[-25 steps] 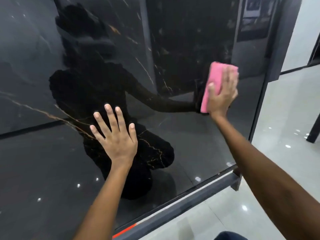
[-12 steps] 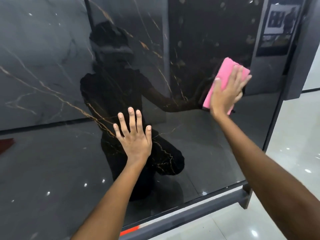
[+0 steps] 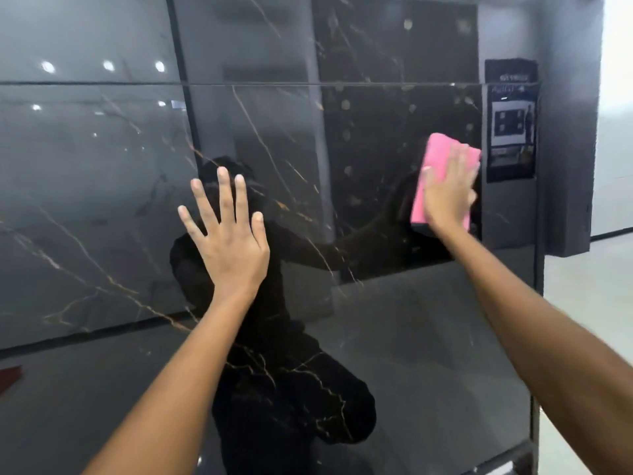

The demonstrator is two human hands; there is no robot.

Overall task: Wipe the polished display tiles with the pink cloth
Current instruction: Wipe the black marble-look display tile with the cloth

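Upright, slightly tilted, pink cloth (image 3: pixel 442 166)

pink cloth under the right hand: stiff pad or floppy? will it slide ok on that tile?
The pink cloth looks folded into a thick pad; likely soft and light, and it may unfold if lifted by one edge. The right hand presses it flat with straight fingers. The dark tile is mirror-glossy, so it probably glides easily and could slip without pressure.

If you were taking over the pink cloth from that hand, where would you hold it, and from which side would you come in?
I would probably take the pink cloth by its exposed upper left corner, coming in from above. The right hand lies flat over its lower right part, pressing it against the dark tile, so only the top and left edges are free. It is a folded pad, so a pinch across the edge should hold.
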